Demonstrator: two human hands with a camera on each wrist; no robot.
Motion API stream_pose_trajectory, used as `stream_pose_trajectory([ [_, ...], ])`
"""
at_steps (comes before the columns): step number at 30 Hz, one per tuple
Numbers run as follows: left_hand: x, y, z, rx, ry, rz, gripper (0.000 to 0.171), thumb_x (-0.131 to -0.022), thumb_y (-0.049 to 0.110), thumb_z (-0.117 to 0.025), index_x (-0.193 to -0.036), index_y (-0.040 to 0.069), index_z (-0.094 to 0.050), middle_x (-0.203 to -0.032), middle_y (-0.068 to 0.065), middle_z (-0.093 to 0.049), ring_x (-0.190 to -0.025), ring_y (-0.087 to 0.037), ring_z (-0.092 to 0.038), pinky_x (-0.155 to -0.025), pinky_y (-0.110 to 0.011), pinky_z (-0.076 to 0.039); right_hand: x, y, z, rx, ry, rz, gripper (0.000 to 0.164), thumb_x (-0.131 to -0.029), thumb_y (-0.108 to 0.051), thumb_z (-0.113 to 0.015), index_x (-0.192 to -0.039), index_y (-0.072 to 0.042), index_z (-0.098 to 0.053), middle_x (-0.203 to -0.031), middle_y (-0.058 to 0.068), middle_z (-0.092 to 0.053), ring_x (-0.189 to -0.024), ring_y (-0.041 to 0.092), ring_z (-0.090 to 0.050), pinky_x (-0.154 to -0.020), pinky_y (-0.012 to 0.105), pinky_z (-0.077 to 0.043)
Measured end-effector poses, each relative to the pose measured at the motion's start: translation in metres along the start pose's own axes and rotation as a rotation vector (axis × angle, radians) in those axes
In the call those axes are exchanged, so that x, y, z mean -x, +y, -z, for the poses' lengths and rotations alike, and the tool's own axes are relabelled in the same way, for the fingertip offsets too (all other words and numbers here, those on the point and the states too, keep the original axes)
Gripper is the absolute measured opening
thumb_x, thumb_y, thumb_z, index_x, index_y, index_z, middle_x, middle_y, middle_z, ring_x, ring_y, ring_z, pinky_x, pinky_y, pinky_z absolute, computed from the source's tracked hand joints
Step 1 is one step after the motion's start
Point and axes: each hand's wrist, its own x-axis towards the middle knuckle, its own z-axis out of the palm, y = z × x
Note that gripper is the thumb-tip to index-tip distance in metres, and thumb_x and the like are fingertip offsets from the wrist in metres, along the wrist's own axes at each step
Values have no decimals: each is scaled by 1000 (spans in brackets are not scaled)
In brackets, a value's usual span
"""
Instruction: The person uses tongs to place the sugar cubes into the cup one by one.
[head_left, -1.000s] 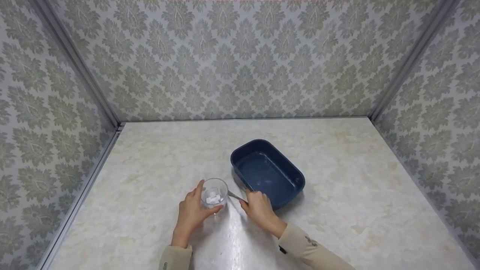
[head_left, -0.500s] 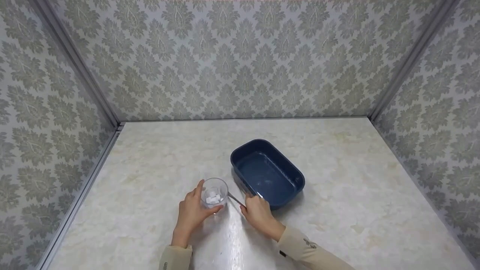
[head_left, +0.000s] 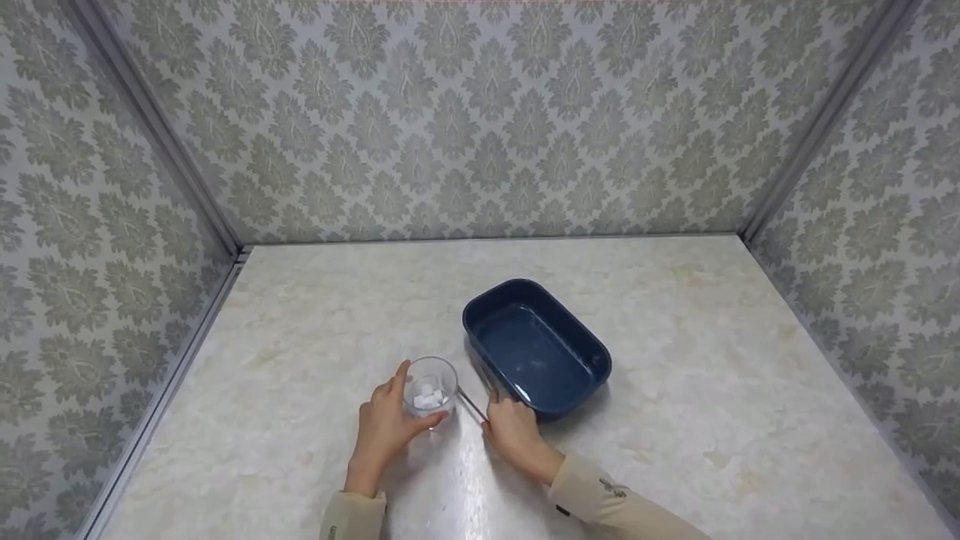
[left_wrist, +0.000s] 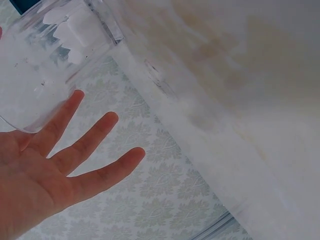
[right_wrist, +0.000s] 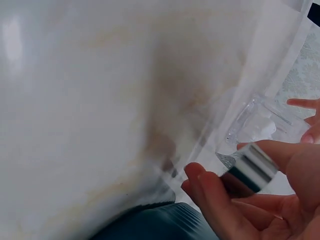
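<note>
A clear glass (head_left: 430, 365) with several small white pieces (head_left: 429, 397) in it stands near the front of the table. My left hand (head_left: 386, 420) holds it from the left, thumb in front and forefinger at the far side. Other fingers (left_wrist: 90, 145) spread out straight below the glass in the left wrist view. My right hand (head_left: 517, 435) grips metal tongs (head_left: 473, 406), one arm of which points toward the glass's right side. Their shiny bent end (right_wrist: 250, 170) shows inside the curled fingers in the right wrist view.
A dark blue rectangular basin (head_left: 532, 352) with rounded corners sits just beyond the right hand, with nothing inside. The pale marbled table (head_left: 315, 315) is enclosed by patterned walls (head_left: 480, 120) at the back and both sides.
My right hand has drawn slightly toward me with the tongs, leaving more of the near tong arm visible. The left hand, glass and basin have stayed in place.
</note>
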Motion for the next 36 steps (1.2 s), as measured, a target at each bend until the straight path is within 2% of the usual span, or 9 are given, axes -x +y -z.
stream_pose_trajectory([
  [4,0,0,0,3,-13,10,96,-58,56,-73,-134,8,-39,-113,-12,-61,-95,-36,-58,-73,-52,-45,-1,-1,-1,-5,-29,-25,47,-68,-22,-74,-102,7,-60,-67,11,-62,-56,25,-60,-46,35,-46],
  [14,2,2,1,1,-32,22,96,-60,56,-73,-135,8,-37,-115,-14,-59,-97,-37,-58,-76,-51,-46,-4,-4,-3,39,-68,-44,45,-63,-20,-75,-98,5,-62,-66,10,-63,-57,24,-61,-47,34,-46],
  [23,1,2,2,-4,-34,20,96,-60,55,-73,-135,8,-37,-114,-15,-59,-95,-37,-58,-74,-51,-46,-6,-5,-3,90,-93,-41,45,-63,-19,-74,-98,5,-62,-64,9,-64,-56,22,-61,-46,33,-46],
  [29,1,2,2,7,-40,29,96,-60,56,-72,-136,8,-36,-115,-14,-59,-96,-37,-57,-76,-51,-45,-6,-5,-3,84,-86,-43,46,-61,-19,-75,-98,5,-62,-64,9,-64,-56,22,-61,-46,33,-46],
  [36,1,1,1,10,-39,24,96,-61,56,-72,-136,9,-36,-115,-12,-59,-96,-36,-58,-75,-51,-45,-7,-4,-2,75,-129,-45,53,-60,-22,-77,-102,6,-61,-67,10,-65,-58,23,-62,-49,34,-47],
])
